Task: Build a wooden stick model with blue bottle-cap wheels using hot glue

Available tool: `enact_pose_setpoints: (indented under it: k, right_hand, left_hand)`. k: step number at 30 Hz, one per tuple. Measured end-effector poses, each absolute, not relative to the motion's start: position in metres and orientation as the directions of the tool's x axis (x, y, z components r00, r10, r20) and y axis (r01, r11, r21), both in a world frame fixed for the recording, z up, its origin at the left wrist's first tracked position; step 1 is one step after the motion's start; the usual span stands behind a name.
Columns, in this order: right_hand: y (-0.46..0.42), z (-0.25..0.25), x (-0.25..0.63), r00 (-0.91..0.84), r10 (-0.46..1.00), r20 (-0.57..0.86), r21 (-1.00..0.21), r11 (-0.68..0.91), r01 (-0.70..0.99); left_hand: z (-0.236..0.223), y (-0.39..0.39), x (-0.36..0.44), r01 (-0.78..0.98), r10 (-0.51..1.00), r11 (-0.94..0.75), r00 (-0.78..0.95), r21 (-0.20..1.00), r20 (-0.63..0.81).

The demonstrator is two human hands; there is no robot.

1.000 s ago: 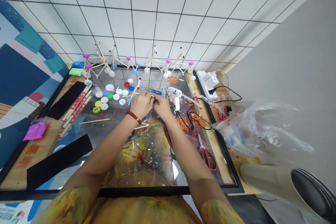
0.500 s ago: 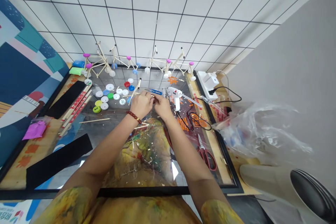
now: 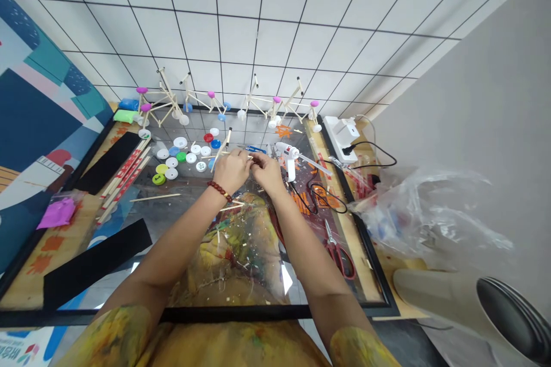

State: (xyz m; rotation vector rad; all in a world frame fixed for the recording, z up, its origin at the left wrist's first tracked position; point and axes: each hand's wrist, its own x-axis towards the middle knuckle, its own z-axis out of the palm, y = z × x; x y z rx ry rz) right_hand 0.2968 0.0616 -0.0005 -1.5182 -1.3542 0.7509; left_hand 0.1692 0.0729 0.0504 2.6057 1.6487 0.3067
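My left hand, with a beaded bracelet at its wrist, is closed around a small wooden stick frame. One dark-tipped stick of the frame rises beyond the knuckles; its lower part is hidden by the hand. My right hand meets the left one, thumb and fingers pinched together at a small pale bit between the hands. What exactly those right fingers grip is too small to make out. Just beyond the fingertips lies a blue utility knife. To the right rests a white glue gun.
Several bottle caps lie left of my hands. Finished-looking stick frames with pink and white caps stand along the wall. Red-handled scissors, a power strip and a plastic bag are at right; black strips lie left.
My right hand's fingers have shifted slightly forward and now cover more of the utility knife. The left hand and the stick frame stay almost in place.
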Motion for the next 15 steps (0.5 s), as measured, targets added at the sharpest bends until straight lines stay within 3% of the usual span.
enact_pose_setpoints:
  k: [6, 15]
  right_hand:
    - [0.0607, 0.0027, 0.2947, 0.232, 0.966, 0.111, -0.943, 0.029, 0.333]
    - [0.0602, 0.0044, 0.2943, 0.234, 0.951, 0.203, -0.937, 0.12, 0.327]
  left_hand:
    - [0.0525, 0.0736, 0.1687, 0.89, 0.897, -0.437, 0.419, 0.13, 0.143]
    - [0.0493, 0.0731, 0.1675, 0.881, 0.893, -0.446, 0.426, 0.157, 0.149]
